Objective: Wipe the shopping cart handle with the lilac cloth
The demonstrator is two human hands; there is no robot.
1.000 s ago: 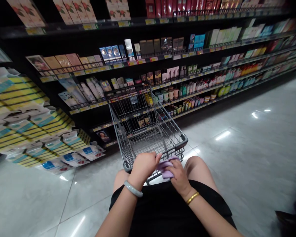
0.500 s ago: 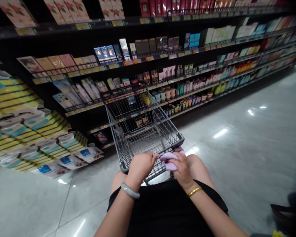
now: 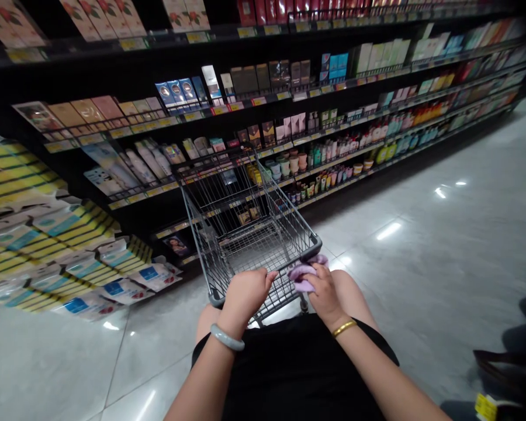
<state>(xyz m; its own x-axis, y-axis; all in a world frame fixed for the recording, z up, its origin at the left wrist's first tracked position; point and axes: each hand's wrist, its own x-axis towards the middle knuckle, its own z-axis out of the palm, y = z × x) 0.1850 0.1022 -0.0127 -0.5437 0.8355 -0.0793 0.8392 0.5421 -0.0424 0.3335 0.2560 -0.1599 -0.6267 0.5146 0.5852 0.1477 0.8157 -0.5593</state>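
A wire shopping cart [image 3: 249, 257] stands right in front of my knees, its basket bare inside. My left hand [image 3: 249, 294] is wrapped round the cart's handle bar, with a pale bangle on the wrist. At the right part of the same bar, my right hand [image 3: 323, 292] grips a crumpled lilac cloth [image 3: 303, 275] and presses it against the handle. A gold bangle circles that wrist. The palm sides of both hands are hidden.
Long dark shelves [image 3: 179, 120] filled with boxes, bottles and jars run across behind the cart. On the left rises a stack of yellow-striped packages [image 3: 92, 234]. Grey floor tiles [image 3: 421, 292] stretch to the right. A dark shape with a yellow tag [image 3: 485, 407] sits at lower right.
The cloth in my right hand has shifted slightly and looks more bunched up. My left hand stays on the handle. The whole view has moved a little, with shelves and cart sliding left.
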